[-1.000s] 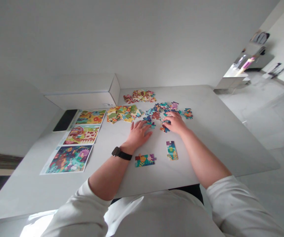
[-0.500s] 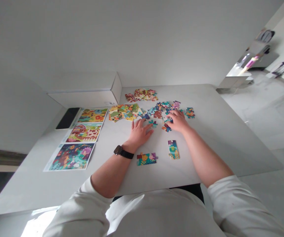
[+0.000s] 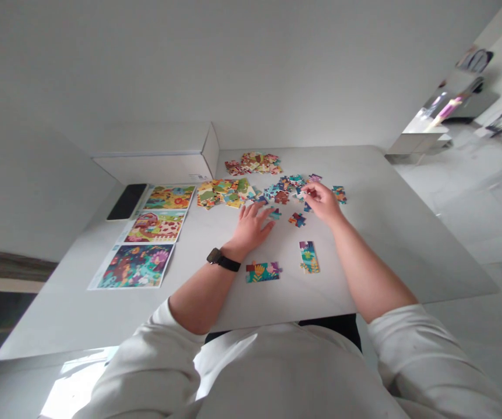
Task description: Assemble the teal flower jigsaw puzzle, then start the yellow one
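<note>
My left hand [image 3: 252,226] lies flat on the white table [image 3: 386,233] with its fingers spread, the fingertips next to a loose teal piece [image 3: 274,213]. A black watch [image 3: 223,259] is on that wrist. My right hand [image 3: 322,201] is raised a little over the blue and teal pile of puzzle pieces [image 3: 288,187], its fingers pinched on a small piece. A single red and blue piece [image 3: 297,219] lies just below that hand. Two joined sections lie nearer me: a wide one [image 3: 262,271] and a tall one [image 3: 308,256].
A yellow-green pile of pieces [image 3: 222,193] and a red-brown pile [image 3: 253,163] lie farther back. Three picture sheets [image 3: 152,233] lie at the left, beside a black phone [image 3: 126,201]. A white box [image 3: 163,154] stands against the wall. The table's front edge is close to my body.
My right hand has moved back from the red and blue piece into the blue pile and lifted with a piece pinched. The left hand has stayed flat. The view has shifted slightly.
</note>
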Demonstrator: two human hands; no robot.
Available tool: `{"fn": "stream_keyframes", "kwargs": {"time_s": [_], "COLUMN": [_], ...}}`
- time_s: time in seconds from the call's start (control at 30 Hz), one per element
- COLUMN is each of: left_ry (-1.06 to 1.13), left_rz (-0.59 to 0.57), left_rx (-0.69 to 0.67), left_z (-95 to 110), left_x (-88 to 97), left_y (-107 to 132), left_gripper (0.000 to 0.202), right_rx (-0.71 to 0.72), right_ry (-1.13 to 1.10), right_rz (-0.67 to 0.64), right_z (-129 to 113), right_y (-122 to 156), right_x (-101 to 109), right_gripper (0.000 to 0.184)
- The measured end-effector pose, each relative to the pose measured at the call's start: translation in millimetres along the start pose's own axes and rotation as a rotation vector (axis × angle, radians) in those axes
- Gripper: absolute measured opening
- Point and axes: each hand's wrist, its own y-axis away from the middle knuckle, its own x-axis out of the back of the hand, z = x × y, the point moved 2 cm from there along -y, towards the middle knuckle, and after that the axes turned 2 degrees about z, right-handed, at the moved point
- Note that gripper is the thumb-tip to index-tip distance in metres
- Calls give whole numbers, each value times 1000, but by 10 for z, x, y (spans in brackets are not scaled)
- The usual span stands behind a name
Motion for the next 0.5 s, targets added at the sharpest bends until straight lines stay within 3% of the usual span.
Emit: {"fn": "stream_keyframes", "kwargs": {"time_s": [0.1, 0.27, 0.37, 0.5], "left_ry": [79, 278, 343, 404], "left_rz": [79, 251, 301, 247], "left_rx": [-71, -184, -194, -268], "left_z": [60, 330, 543, 662], "left_x": [162, 660, 838, 669], "left_y": [19, 138, 288, 506], "left_gripper": [45, 38, 34, 30], "right_rx": [3, 10, -53, -174], "right_ry": [-141, -247, -232, -272], "right_rz": [41, 79, -21, -120], "right_z": [-244, -744, -839, -699], "right_y": [-55, 98, 373, 771], "right_x": [217, 577, 493, 124], "right_gripper": [39, 51, 47, 46]}}
